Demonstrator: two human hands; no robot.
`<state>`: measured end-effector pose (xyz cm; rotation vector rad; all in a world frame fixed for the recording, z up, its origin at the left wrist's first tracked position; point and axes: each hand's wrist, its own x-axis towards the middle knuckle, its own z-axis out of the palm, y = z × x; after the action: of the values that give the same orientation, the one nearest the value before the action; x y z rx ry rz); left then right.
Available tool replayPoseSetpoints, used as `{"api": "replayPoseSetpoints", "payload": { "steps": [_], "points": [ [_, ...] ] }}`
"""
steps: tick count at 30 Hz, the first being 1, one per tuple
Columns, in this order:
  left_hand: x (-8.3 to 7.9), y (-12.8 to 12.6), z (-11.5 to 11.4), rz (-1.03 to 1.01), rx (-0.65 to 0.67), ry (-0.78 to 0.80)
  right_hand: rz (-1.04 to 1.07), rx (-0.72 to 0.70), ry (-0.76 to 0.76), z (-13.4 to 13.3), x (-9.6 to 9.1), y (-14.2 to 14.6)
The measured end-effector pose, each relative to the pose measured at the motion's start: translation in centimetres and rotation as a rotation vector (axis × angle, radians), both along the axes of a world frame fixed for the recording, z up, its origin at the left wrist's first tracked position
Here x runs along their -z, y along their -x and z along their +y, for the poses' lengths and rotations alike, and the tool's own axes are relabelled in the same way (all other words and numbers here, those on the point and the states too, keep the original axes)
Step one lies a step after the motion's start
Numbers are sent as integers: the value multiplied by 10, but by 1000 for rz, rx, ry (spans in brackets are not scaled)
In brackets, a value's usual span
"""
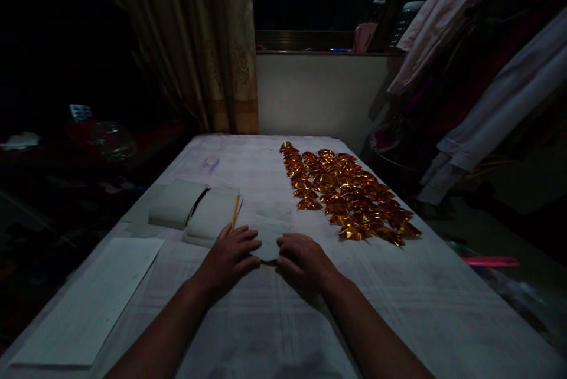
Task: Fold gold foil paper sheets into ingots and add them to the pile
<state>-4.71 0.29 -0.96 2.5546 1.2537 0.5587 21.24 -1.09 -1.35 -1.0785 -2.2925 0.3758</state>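
Observation:
A small pale sheet of paper (pixel 270 234) lies on the table between my two hands, its near edge curved. My left hand (pixel 230 254) rests at its left side with fingers stretched and slightly apart. My right hand (pixel 303 258) has curled fingers and pinches the sheet's right edge between thumb and fingertips. Just beyond my left hand is a stack of pale paper (pixel 208 219), with a thin yellow stick-like strip (pixel 235 211) along its right side. Another pale stack (pixel 175 206) sits beside it on the left.
Many shiny gold folded foil pieces (pixel 349 190) are set in rows at the right on the checked cloth (pixel 274 320). A long white sheet (pixel 93 296) lies at the left edge. A curtain (pixel 221 42), hanging clothes (pixel 509 95) and a pink-handled item (pixel 491 261) surround the table.

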Motion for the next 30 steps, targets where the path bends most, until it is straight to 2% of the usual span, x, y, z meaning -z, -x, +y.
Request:
{"api": "replayPoseSetpoints", "payload": {
  "steps": [9, 14, 17, 21, 25, 30],
  "points": [
    [3, -2, 2, -99, -48, -29, 25, 100, 42, 0, -1, 6],
    [2, -4, 1, -191, -73, -40, 198, 188, 227, -1, -9, 1],
    [1, -9, -1, -226, -110, -23, 245, 228, 266, -1, -11, -3],
    [-4, -18, -5, -237, -154, 21, 231, 261, 283, 2, -9, -1],
    [-12, -24, -6, -220, -203, 53, 138, 340, 234, 11, -12, 4],
    [-29, -36, 2, -105, -348, 180, 57, 388, 250, 30, -19, 10]
  ]
}}
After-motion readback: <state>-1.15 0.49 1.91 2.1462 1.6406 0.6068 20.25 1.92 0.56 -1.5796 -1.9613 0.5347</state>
